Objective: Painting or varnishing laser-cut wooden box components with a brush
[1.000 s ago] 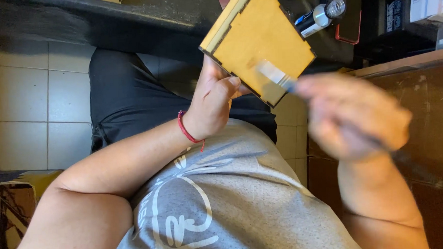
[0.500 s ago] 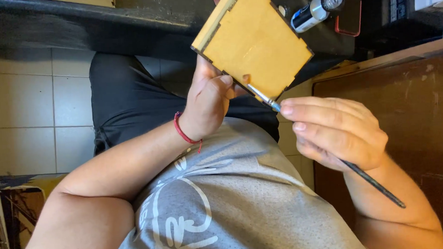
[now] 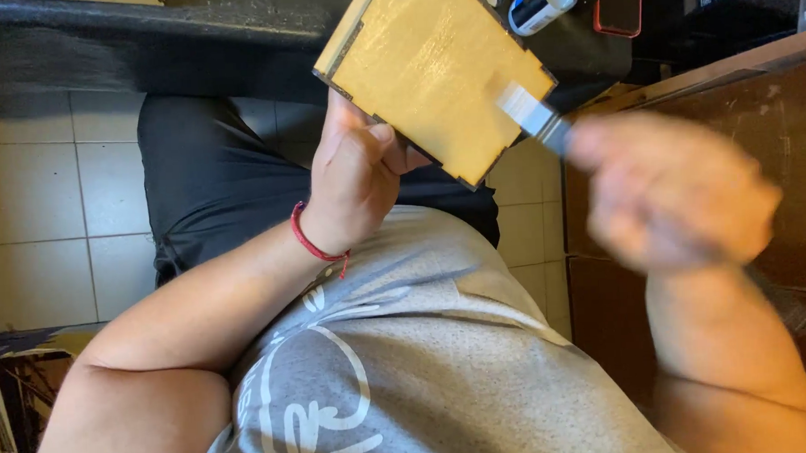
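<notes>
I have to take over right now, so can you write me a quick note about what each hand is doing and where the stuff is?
Left hand: grips the yellow wooden panel from underneath, tilted over the lap.
Right hand: blurred in motion, holding a flat brush whose pale bristles touch the panel's right edge.
Done: cannot tell how much of the panel is brushed; its face looks evenly yellow.
Left: brushing looks under way at that edge.
</notes>
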